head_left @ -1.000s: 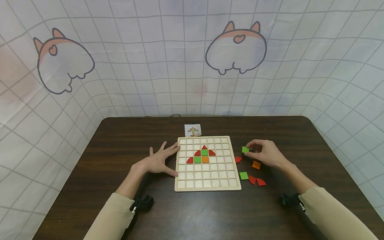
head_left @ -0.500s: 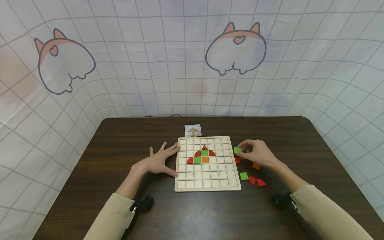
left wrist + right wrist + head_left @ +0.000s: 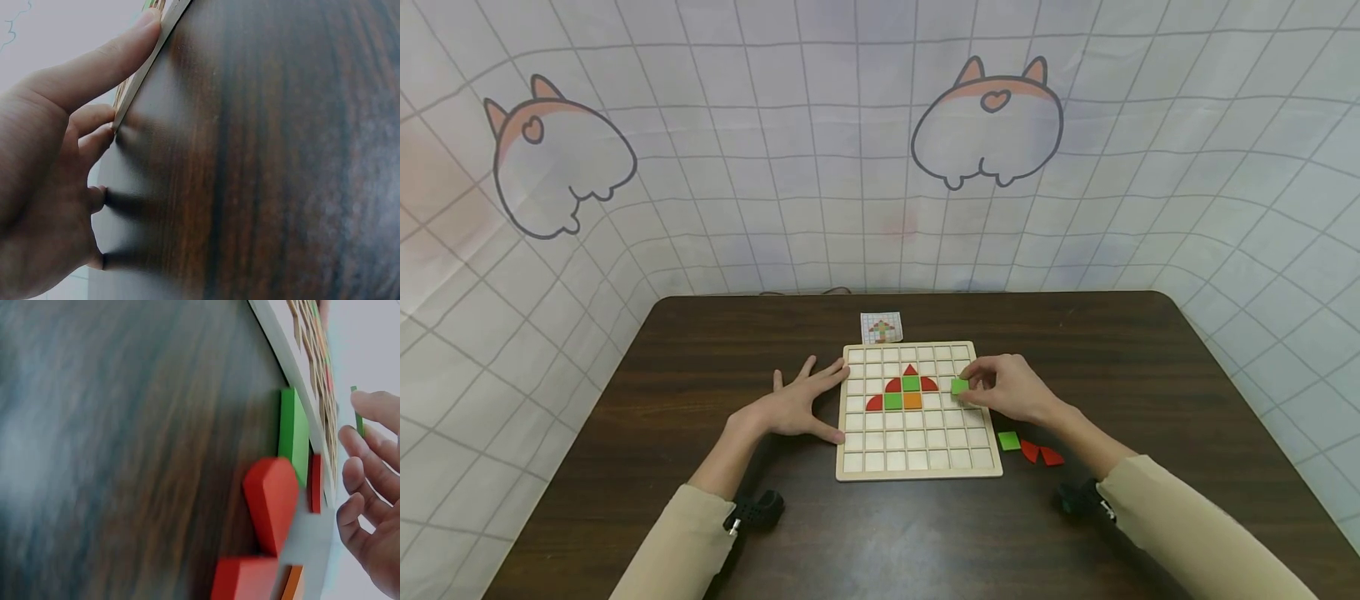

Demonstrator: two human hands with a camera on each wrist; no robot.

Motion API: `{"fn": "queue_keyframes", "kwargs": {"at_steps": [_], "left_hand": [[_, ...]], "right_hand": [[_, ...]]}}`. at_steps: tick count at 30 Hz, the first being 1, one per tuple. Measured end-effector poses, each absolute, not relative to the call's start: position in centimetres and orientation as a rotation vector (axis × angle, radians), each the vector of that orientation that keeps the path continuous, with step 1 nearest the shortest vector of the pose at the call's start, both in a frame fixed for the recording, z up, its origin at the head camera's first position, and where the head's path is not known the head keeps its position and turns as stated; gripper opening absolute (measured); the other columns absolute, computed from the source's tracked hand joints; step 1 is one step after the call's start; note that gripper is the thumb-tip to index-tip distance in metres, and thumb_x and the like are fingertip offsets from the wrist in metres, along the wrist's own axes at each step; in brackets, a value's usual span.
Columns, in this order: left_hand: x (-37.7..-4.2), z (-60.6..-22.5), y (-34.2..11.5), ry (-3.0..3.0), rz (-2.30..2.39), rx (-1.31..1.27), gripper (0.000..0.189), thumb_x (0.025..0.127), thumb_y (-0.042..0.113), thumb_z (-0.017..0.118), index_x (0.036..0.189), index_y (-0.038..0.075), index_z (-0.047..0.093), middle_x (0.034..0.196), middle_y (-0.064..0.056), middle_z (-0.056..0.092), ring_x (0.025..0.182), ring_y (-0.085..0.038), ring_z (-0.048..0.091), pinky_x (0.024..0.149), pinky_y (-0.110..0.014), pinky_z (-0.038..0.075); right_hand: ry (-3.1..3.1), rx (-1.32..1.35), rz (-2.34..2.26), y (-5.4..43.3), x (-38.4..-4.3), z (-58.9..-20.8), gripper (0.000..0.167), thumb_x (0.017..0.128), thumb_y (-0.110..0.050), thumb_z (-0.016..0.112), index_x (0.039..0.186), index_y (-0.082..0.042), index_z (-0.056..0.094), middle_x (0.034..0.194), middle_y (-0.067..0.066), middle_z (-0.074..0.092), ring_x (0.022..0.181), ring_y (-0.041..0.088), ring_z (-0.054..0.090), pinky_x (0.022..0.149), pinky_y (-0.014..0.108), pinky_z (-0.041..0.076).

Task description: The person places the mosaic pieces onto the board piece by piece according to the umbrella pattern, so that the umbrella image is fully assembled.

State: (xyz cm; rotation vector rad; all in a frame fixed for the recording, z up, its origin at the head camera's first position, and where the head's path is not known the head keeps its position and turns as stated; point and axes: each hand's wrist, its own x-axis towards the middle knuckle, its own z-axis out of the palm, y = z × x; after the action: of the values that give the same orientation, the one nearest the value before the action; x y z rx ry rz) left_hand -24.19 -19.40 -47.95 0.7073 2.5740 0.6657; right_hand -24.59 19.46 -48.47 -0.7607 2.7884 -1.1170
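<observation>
A pale wooden grid board [image 3: 917,481] lies on the dark table. Several red, green and orange pieces fill cells in its upper middle, among them an orange square [image 3: 912,401] and a red triangle [image 3: 910,369]. My right hand [image 3: 1011,387] pinches a green square tile [image 3: 959,387] between thumb and fingers, over the right part of the board. In the right wrist view the same green tile [image 3: 358,419] shows edge-on at the fingertips. My left hand [image 3: 801,404] is spread, its thumb and fingertips touching the board's left edge.
Beside the board's lower right corner lie a loose green square [image 3: 1008,441] and red quarter-round pieces [image 3: 1052,457]. The right wrist view also shows an orange piece [image 3: 292,584] there. A small printed pattern card [image 3: 881,327] sits behind the board's top edge.
My right hand has carried the green tile leftward from the table onto the space above the board. The left hand stays where it was at the left edge.
</observation>
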Motion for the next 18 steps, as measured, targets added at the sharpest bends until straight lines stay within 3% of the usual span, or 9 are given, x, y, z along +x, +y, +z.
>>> {"fn": "queue_keyframes", "kwargs": {"at_steps": [18], "left_hand": [[-24.3, -48.1, -19.5, 2.572, 0.661, 0.706, 0.114, 0.080, 0.054, 0.085, 0.166, 0.018, 0.021, 0.172, -0.004, 0.008, 0.154, -0.042, -0.012, 0.104, -0.079, -0.016]], "right_hand": [[2.785, -0.906, -0.941, 15.9, -24.6, -48.9, 0.021, 0.086, -0.024, 0.085, 0.100, -0.011, 0.076, 0.076, -0.014, 0.063, 0.068, 0.004, 0.058, 0.066, 0.029, 0.051]]}}
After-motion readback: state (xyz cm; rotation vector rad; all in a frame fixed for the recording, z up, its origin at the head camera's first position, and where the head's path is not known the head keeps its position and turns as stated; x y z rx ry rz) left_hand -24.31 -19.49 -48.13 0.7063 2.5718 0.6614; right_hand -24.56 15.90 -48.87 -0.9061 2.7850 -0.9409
